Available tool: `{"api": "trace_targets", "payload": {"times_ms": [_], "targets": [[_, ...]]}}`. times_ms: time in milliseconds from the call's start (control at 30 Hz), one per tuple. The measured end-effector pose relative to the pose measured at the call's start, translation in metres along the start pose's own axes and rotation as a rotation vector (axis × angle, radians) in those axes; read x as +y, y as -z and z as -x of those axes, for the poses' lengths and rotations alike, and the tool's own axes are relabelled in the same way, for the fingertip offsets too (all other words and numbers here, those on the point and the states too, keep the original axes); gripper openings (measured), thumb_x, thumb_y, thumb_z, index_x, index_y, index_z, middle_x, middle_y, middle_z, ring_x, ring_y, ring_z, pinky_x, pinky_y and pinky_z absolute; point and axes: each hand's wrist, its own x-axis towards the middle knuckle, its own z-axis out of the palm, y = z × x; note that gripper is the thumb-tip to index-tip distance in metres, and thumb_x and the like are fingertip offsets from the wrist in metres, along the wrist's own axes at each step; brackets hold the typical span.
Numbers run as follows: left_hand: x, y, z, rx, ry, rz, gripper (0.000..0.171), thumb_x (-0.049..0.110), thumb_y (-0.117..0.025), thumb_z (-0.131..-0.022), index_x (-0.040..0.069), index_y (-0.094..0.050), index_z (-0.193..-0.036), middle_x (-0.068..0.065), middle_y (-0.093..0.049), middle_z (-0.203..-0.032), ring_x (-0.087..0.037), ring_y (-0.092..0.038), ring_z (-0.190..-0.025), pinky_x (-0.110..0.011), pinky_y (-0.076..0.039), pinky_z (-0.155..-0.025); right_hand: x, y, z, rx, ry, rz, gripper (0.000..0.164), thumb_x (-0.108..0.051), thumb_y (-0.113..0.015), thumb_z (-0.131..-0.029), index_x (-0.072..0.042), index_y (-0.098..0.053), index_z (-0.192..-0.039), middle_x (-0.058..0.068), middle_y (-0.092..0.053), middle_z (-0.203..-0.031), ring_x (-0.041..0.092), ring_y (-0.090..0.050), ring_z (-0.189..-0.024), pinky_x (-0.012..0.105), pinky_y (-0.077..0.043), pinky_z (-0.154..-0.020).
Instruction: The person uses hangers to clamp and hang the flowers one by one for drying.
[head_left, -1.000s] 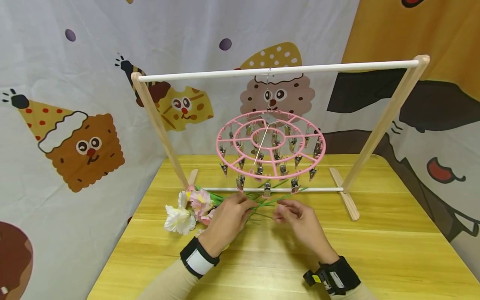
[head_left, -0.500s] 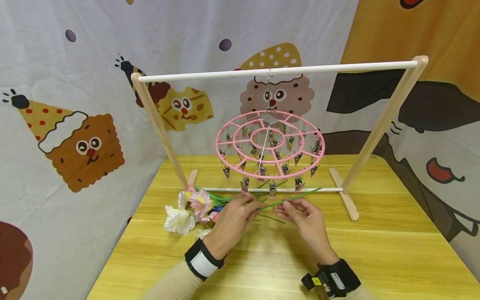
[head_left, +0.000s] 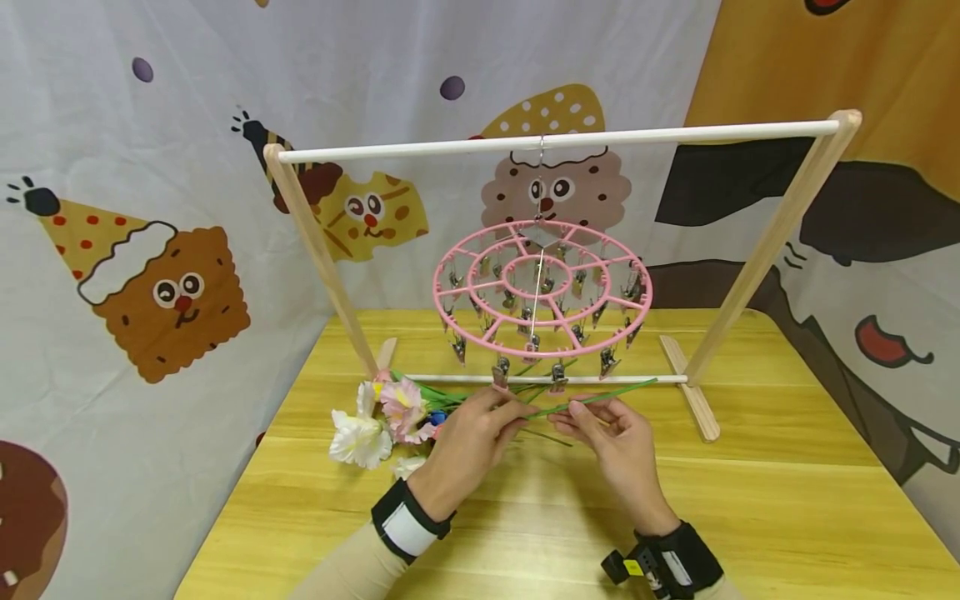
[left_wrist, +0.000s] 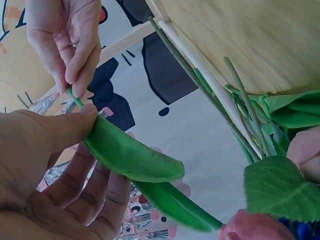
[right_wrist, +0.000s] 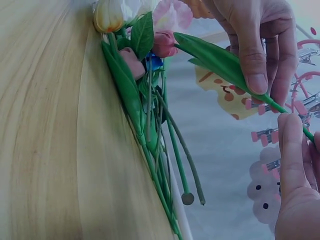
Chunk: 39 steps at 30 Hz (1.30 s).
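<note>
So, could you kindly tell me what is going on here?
A person is holding a pink flower in both hands. The left hand pinches it near the base of its leaves, and the right hand holds the stem farther along. Other flowers lie on the table, at the person's left. A pink rack with clips hangs from a stand; the held flower is not clipped to it.

Green stem (head_left: 630,388), pink hanger (head_left: 525,295), yellow wood-grained table (head_left: 780,500).
</note>
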Motion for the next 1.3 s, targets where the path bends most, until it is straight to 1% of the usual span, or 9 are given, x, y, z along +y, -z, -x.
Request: {"api": "trace_targets", "payload": {"times_ms": [300, 467, 600, 667, 833, 1000, 1167, 1267, 1300], "targets": [[0.0, 0.005, -0.001, 0.014, 0.02, -0.001, 0.026, 0.018, -0.097, -0.098, 0.016, -0.09, -0.123, -0.004, -0.083, -0.116, -0.018, -0.081, -0.101, -0.03, -0.069, -0.085, -0.01, 0.0, 0.005, 0.046, 0.081, 0.005, 0.025, -0.006, -0.069, -0.118, 0.018, -0.07, -0.126, 0.008, -0.092, -0.107, 0.022, -0.091, -0.096, 0.04, -0.072, -0.096], [-0.003, 0.012, 0.0, 0.023, 0.047, 0.013, 0.026, 0.025, -0.096, -0.1, 0.015, -0.089, -0.123, -0.003, -0.083, -0.123, -0.02, -0.082, -0.112, -0.033, -0.071, -0.096, -0.016, 0.005, 0.005, 0.076, 0.127, -0.005, 0.023, -0.001, -0.068, -0.117, 0.02, -0.069, -0.125, 0.01, -0.091, -0.104, 0.026, -0.091, -0.093, 0.039, -0.073, -0.093], [-0.005, 0.018, 0.0, 0.039, 0.058, 0.035, 0.027, 0.027, -0.094, -0.102, 0.015, -0.088, -0.125, -0.001, -0.084, -0.12, -0.017, -0.083, -0.109, -0.03, -0.071, -0.095, -0.02, 0.008, 0.006, 0.093, 0.164, 0.0, 0.021, 0.0, -0.069, -0.116, 0.02, -0.07, -0.122, 0.011, -0.091, -0.103, 0.028, -0.091, -0.091, 0.039, -0.073, -0.091], [-0.006, 0.02, 0.0, 0.053, 0.064, 0.06, 0.027, 0.027, -0.093, -0.103, 0.016, -0.088, -0.127, -0.002, -0.084, -0.119, -0.015, -0.082, -0.099, -0.025, -0.07, -0.086, -0.023, 0.01, 0.007, 0.092, 0.191, 0.008, 0.019, 0.001, -0.069, -0.116, 0.019, -0.071, -0.12, 0.011, -0.091, -0.103, 0.026, -0.091, -0.09, 0.039, -0.073, -0.089], [-0.006, 0.026, -0.002, 0.095, 0.096, 0.136, 0.028, 0.024, -0.091, -0.104, 0.013, -0.085, -0.129, -0.007, -0.086, -0.115, -0.016, -0.082, -0.091, -0.026, -0.068, -0.077, -0.029, 0.014, 0.008, 0.057, 0.271, 0.038, 0.016, 0.005, -0.066, -0.116, 0.019, -0.071, -0.12, 0.008, -0.091, -0.104, 0.019, -0.09, -0.09, 0.036, -0.073, -0.088], [-0.002, 0.028, -0.006, 0.123, 0.134, 0.222, 0.032, 0.018, -0.089, -0.106, 0.005, -0.081, -0.134, -0.011, -0.086, -0.115, -0.022, -0.085, -0.098, -0.035, -0.073, -0.085, -0.035, 0.016, 0.008, 0.055, 0.309, 0.097, 0.014, 0.008, -0.068, -0.114, 0.016, -0.075, -0.123, 0.0, -0.09, -0.104, 0.016, -0.09, -0.09, 0.034, -0.073, -0.085], [0.008, 0.03, -0.015, 0.119, 0.185, 0.324, 0.037, 0.017, -0.087, -0.107, 0.002, -0.079, -0.14, -0.012, -0.087, -0.124, -0.022, -0.087, -0.103, -0.032, -0.073, -0.09, -0.042, 0.017, 0.009, 0.06, 0.353, 0.145, 0.014, 0.011, -0.069, -0.111, 0.012, -0.078, -0.121, -0.002, -0.09, -0.102, 0.013, -0.088, -0.088, 0.032, -0.073, -0.08], [0.014, 0.031, -0.021, 0.104, 0.217, 0.363, 0.04, 0.018, -0.086, -0.108, 0.002, -0.078, -0.143, -0.013, -0.087, -0.129, -0.022, -0.088, -0.107, -0.029, -0.072, -0.095, -0.046, 0.016, 0.007, 0.061, 0.41, 0.179, 0.015, 0.015, -0.07, -0.109, 0.01, -0.08, -0.12, 0.001, -0.09, -0.099, 0.012, -0.087, -0.086, 0.021, -0.065, -0.064], [0.016, 0.031, -0.022, 0.103, 0.225, 0.372, 0.041, 0.019, -0.086, -0.108, 0.002, -0.077, -0.145, -0.013, -0.086, -0.13, -0.022, -0.087, -0.108, -0.029, -0.072, -0.096, -0.047, 0.016, 0.007, 0.06, 0.43, 0.19, 0.015, 0.016, -0.07, -0.108, 0.01, -0.08, -0.118, 0.002, -0.09, -0.099, 0.012, -0.087, -0.086, 0.02, -0.063, -0.061]]}}
